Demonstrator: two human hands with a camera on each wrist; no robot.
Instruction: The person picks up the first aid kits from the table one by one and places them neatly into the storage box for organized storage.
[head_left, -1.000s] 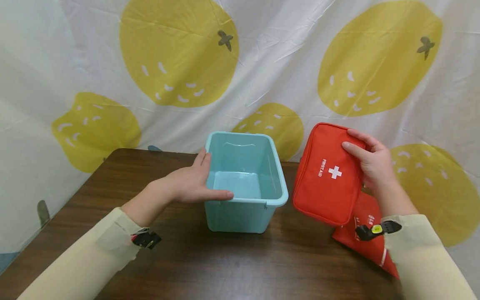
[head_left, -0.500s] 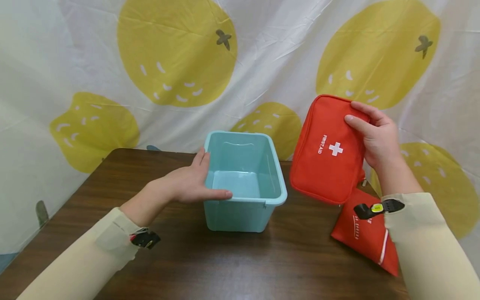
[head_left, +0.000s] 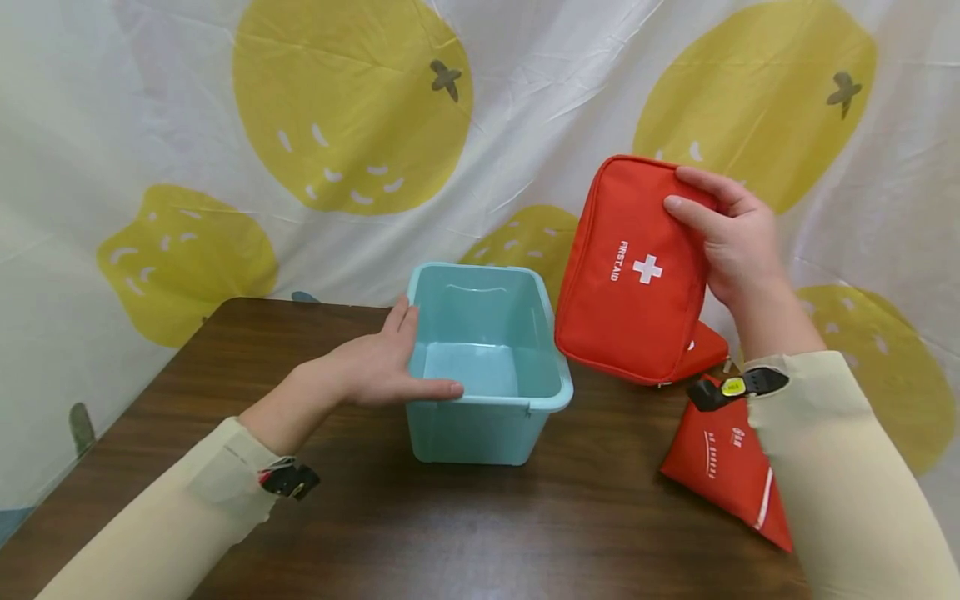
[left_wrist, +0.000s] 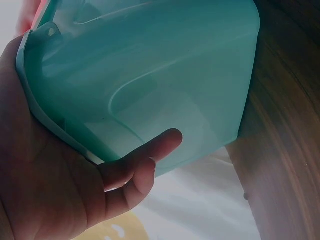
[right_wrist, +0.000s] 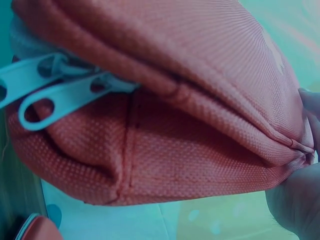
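My right hand (head_left: 738,237) pinches a red first aid bag (head_left: 622,308) by its upper right corner, thumb on the front face. The bag hangs tilted in the air, right of a light blue plastic bin (head_left: 468,433). Two zipper pulls (right_wrist: 65,102) show on the bag's side in the right wrist view. My left hand (head_left: 371,362) rests at the bin's near left corner. Its thumb lies along the front rim, and its straight fingers (left_wrist: 155,147) touch the outer wall in the left wrist view. The bin stands upright, with its bare floor visible.
A flat red pouch (head_left: 712,475) with white print lies on the table (head_left: 315,533) at the right, partly under my right forearm. Another red zippered item (head_left: 705,350) sits behind it, partly hidden by the bag. A lemon-print curtain (head_left: 525,100) hangs behind the table.
My right hand has raised the first aid bag, then carried it left towards the bin, uncovering more of the red things behind it. My left hand and the bin have stayed put.
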